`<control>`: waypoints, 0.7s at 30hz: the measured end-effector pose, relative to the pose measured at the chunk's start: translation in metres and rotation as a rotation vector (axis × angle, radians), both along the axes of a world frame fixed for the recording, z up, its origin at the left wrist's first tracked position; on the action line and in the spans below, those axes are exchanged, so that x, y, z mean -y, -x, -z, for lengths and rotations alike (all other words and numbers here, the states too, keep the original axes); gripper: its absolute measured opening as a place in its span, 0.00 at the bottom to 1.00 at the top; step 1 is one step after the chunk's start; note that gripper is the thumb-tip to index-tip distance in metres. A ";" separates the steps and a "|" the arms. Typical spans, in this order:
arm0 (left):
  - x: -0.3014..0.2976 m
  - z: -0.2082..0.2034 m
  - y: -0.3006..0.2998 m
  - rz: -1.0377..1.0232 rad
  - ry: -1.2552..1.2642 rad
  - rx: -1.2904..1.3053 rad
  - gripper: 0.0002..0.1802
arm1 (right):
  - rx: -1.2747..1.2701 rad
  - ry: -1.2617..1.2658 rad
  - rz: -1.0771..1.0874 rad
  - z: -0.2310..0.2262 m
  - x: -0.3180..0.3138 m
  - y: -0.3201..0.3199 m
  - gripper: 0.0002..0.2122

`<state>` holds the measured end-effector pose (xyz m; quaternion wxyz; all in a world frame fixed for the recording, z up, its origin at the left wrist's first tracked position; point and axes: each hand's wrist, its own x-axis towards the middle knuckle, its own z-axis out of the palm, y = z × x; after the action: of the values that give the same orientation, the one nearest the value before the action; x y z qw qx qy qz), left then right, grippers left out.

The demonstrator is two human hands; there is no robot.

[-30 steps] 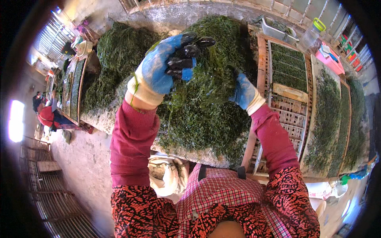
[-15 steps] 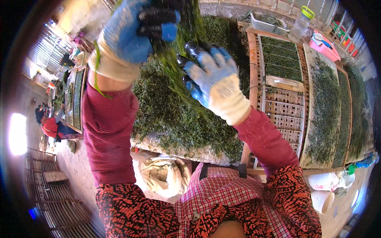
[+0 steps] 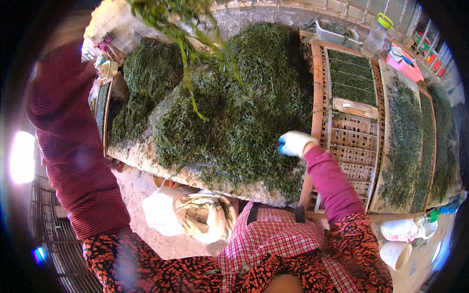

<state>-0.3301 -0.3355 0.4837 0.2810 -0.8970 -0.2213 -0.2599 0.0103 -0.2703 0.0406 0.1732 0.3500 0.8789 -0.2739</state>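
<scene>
My right grip [image 3: 294,144], a white knit glove with blue-coated fingers, lies at the near right of a broad heap of dark green, stringy, seaweed-like strands [image 3: 264,73]. It is blurred; I cannot tell whether its fingers are apart or together, or touch the heap. My left grip is out of view beyond a ribbed maroon sleeve [image 3: 78,146], so its state cannot be told. Above the heap's far left hangs a loose bunch of brighter green strands [image 3: 171,19]. Good handling, I judge, calls for a gathered hold high on the bunch, trailing ends kept clear of the heap, and a light right palm. To the right lies a white gridded frame [image 3: 352,131], its far compartments filled with green, a pale wooden block [image 3: 355,108] just nearer. The worktop's rough, pale edge [image 3: 139,158] borders the heap's near side.
</scene>
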 end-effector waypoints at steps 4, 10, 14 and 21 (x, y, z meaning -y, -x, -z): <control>0.003 0.051 0.043 -0.150 0.411 0.237 0.10 | -0.259 -0.318 0.340 -0.079 -0.040 -0.030 0.17; -0.027 0.151 -0.012 -0.062 0.961 0.141 0.10 | -1.507 0.250 0.020 -0.151 -0.047 -0.018 0.18; -0.044 0.183 -0.064 0.047 1.200 -0.014 0.11 | -1.324 0.519 -0.145 -0.114 -0.027 -0.013 0.25; -0.072 0.206 -0.118 0.287 1.374 -0.109 0.15 | -1.175 1.145 0.050 -0.041 -0.008 -0.096 0.31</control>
<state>-0.2119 -0.2630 0.2775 -0.3756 -0.9034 -0.2005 -0.0504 0.1064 -0.2618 0.0820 -0.1699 0.0263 0.5420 -0.8226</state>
